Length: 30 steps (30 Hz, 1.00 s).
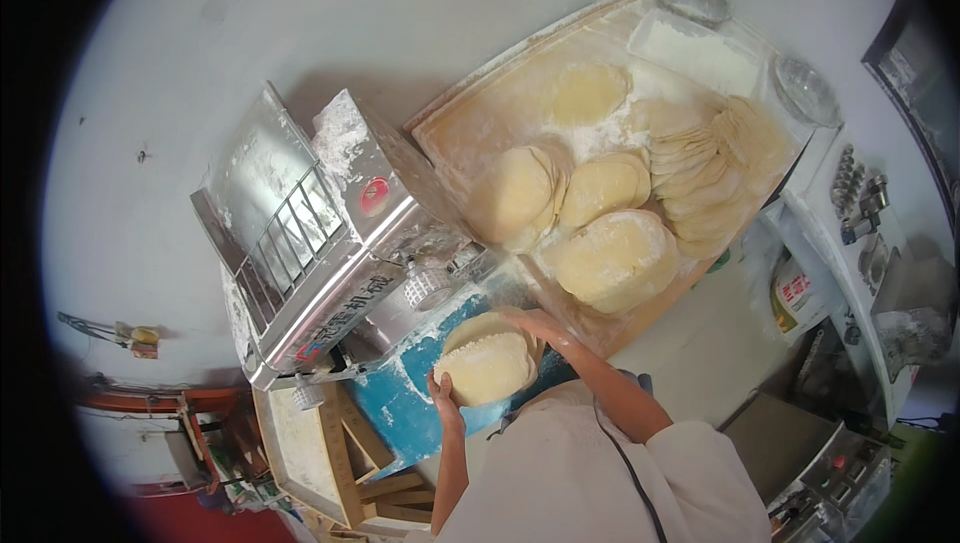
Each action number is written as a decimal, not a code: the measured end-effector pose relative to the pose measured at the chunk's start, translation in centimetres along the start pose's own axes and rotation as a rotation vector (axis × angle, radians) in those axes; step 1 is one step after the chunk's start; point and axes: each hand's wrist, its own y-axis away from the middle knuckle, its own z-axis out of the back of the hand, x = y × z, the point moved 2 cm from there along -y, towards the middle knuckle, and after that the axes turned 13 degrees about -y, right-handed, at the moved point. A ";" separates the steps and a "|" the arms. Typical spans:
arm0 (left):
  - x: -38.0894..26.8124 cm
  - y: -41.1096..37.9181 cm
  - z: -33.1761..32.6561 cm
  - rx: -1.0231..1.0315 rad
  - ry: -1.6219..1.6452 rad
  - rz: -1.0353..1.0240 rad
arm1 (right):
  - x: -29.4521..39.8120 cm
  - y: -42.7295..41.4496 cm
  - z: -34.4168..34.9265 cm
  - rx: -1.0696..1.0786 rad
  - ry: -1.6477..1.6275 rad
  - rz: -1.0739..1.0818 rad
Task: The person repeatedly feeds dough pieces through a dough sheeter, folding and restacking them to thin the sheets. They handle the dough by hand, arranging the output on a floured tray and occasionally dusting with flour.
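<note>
A stack of oval, floured dough sheets [484, 374] lies between my hands, above a blue floured surface [405, 400] in front of the machine. My left hand [448, 402] grips its near left edge, thumb on top and fingers along the side. At the far right edge, my right hand [538, 324] holds the stack, its fingertips partly hidden against the dough. The back sheet stands a little apart from the front, flour-dusted one. Just beyond my right hand, a thick dough stack [619, 261] rests on the wooden board [480, 115].
A steel dough-rolling machine [390, 243] with a wire guard [292, 231] stands to the left. More dough stacks [517, 194] and fanned dough sheets [697, 175] cover the board. A flour tray [697, 55] sits at its far end. Wooden frames [341, 453] lie at lower left.
</note>
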 end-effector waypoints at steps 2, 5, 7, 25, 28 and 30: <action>1.9 -1.1 0.1 -0.021 0.028 -0.093 | 2.6 2.4 -1.1 0.108 0.069 0.012; 1.9 -0.8 -1.4 -0.161 0.001 -0.173 | 3.6 4.4 -2.2 0.038 -0.078 -0.047; 2.7 -1.1 -1.3 -0.252 0.011 -0.228 | 5.2 5.8 -3.5 0.004 0.013 -0.100; 0.2 -2.3 1.3 -0.316 -0.047 -0.077 | 1.0 5.6 -8.5 -0.133 -0.034 -0.125; 0.9 -2.7 1.4 -0.308 -0.067 -0.070 | -0.3 5.6 -8.5 -0.250 0.058 -0.073; 1.2 -2.8 1.1 -0.324 -0.084 -0.047 | -0.6 5.5 -8.5 -0.250 0.089 -0.013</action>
